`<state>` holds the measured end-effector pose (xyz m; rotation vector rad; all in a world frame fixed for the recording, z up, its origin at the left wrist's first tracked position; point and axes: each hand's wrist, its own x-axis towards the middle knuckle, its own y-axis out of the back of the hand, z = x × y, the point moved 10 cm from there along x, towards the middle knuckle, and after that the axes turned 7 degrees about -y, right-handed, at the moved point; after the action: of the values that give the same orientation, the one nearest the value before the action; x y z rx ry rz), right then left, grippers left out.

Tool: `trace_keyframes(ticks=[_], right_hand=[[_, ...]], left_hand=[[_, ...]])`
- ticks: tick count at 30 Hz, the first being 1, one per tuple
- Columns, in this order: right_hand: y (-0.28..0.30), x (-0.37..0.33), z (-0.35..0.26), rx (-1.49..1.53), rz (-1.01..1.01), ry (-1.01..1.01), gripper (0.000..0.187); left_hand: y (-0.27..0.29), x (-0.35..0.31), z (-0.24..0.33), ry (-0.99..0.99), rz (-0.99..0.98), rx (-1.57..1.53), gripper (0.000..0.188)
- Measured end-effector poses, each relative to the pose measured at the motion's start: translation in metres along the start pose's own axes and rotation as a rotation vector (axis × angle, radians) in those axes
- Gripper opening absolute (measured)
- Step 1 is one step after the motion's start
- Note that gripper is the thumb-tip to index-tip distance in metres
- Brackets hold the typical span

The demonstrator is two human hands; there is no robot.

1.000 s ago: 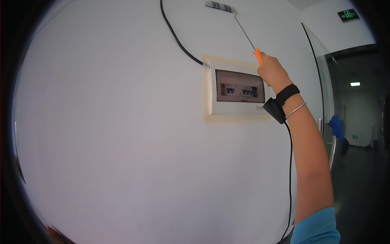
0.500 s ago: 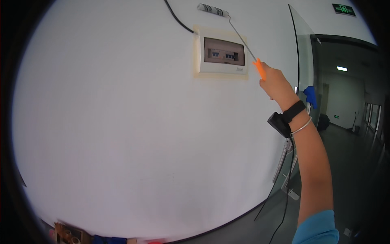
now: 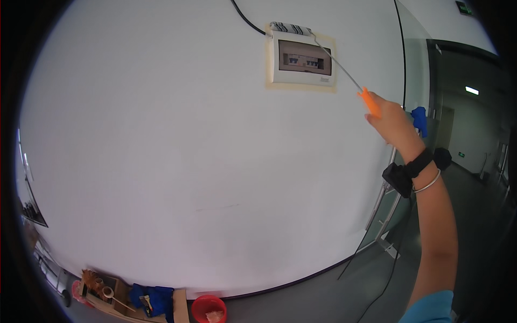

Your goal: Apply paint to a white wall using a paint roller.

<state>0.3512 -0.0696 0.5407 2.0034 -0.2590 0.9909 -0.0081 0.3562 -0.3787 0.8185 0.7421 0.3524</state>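
Observation:
My right hand [image 3: 396,121] is closed around the orange handle of a paint roller [image 3: 291,28]. The thin metal rod slants up and left across the right side of a white electrical panel box [image 3: 301,79] on the wall. Along the box's top edge lies the grey-and-black striped roller sleeve; whether it touches wall or box I cannot tell. Yellowish masking tape [image 3: 269,72] borders the box, and its tinted window shows several breaker switches. A black strap with a small dark device [image 3: 398,177] and a bangle circle my right wrist. My left hand is out of view.
A black cable [image 3: 246,16] enters the box at upper left. Right of the wall stand a glass door [image 3: 417,64] and a blue cloth [image 3: 419,121]. Below are a cardboard box [image 3: 182,307] holding a blue cloth and brushes, and a red bucket [image 3: 200,308]. A black cord [image 3: 377,299] trails over the floor.
The roller sleeve has come down from above the panel box to its top edge, and my right hand has lowered with it. The view has shifted, showing more floor and the whole red bucket.

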Motion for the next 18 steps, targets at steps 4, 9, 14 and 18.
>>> trace_keyframes(ticks=[4, 9, 14, 18], right_hand=[[0.019, 0.0, 0.01, 0.05, 0.113, 0.013, 0.048], [0.015, -0.012, -0.021, 0.041, 0.09, 0.074, 0.045], [0.005, 0.002, -0.03, -0.008, 0.058, 0.095, 0.044], [0.011, 0.008, -0.042, -0.003, 0.128, 0.146, 0.043]], left_hand=[[-0.026, 0.005, 0.026, -0.307, 0.061, 0.498, 0.033], [-0.032, 0.005, 0.019, -0.127, 0.053, 0.158, 0.05], [-0.024, -0.02, 0.021, -0.193, 0.129, 0.163, 0.042], [-0.01, -0.036, 0.009, -0.1, 0.145, -0.027, 0.038]])
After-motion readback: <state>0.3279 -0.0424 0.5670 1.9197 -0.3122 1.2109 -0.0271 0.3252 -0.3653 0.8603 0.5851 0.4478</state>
